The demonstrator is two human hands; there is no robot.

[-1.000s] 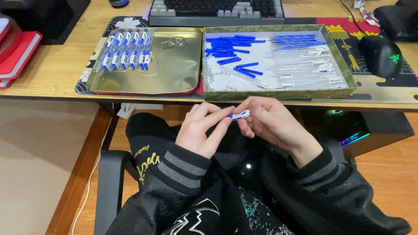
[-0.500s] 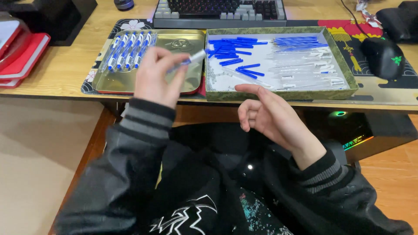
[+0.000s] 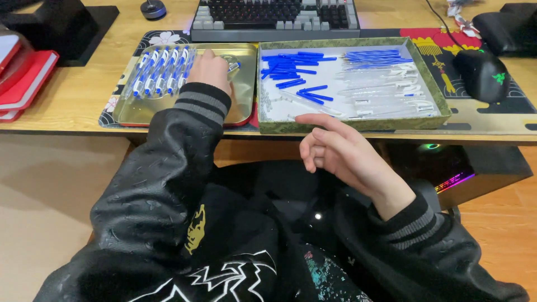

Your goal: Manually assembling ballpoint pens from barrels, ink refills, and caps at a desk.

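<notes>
Your left hand (image 3: 210, 70) is over the gold metal tray (image 3: 131, 109), its fingers curled around an assembled pen (image 3: 232, 66) whose blue-capped tip pokes out on the right, just beside the row of finished pens (image 3: 162, 70) lying side by side in that tray. To my eye you are at the setting-down step: one pen done, being added to the row. Your right hand (image 3: 341, 154) hangs empty below the desk edge, fingers loosely apart and half bent, near the front wall of the green box (image 3: 358, 124) that holds the loose blue caps (image 3: 291, 70) and clear barrels (image 3: 386, 92). The next move probably calls for laying the pen parallel to the others, then reaching into the box for fresh parts.
</notes>
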